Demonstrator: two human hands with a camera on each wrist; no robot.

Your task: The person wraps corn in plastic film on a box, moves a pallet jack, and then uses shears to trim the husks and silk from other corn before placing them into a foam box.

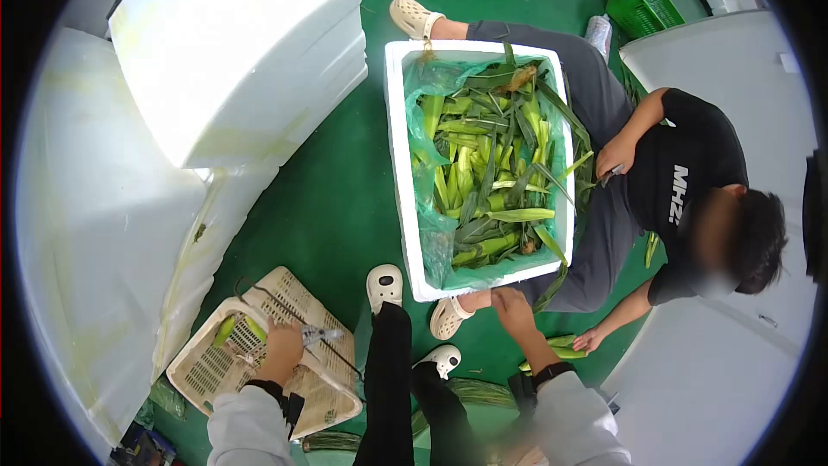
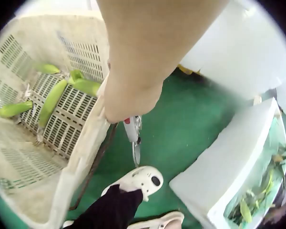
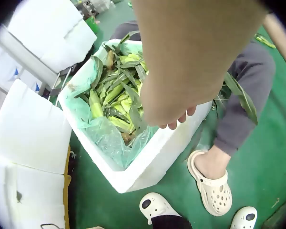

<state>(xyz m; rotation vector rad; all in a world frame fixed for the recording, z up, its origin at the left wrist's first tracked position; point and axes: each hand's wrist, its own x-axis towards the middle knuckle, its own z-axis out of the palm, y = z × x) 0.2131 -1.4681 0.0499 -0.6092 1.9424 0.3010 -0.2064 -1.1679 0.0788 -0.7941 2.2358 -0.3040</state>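
My left hand (image 1: pixel 283 352) grips pruning shears (image 2: pixel 132 130) beside the rim of a cream plastic basket (image 1: pixel 185 371). Their blade points away from the basket, over the green floor. A few green ears of corn (image 2: pixel 51 102) lie on the basket's slatted bottom. My right hand (image 1: pixel 512 311) is at the near right edge of a white foam box (image 1: pixel 398 164), its fingertips loosely bent and nothing seen in them. Lined with green plastic film, the box is heaped with husked-in corn (image 1: pixel 483 164) and long leaves. In the right wrist view my hand overlaps the box's rim.
Another person (image 1: pixel 699 164) sits behind the box, one hand holding a small tool (image 1: pixel 612 173), the other at ears of corn (image 1: pixel 565 349) on the floor. Large white foam blocks (image 1: pixel 250 43) stand at left. A green basket (image 1: pixel 642 4) is at the back right.
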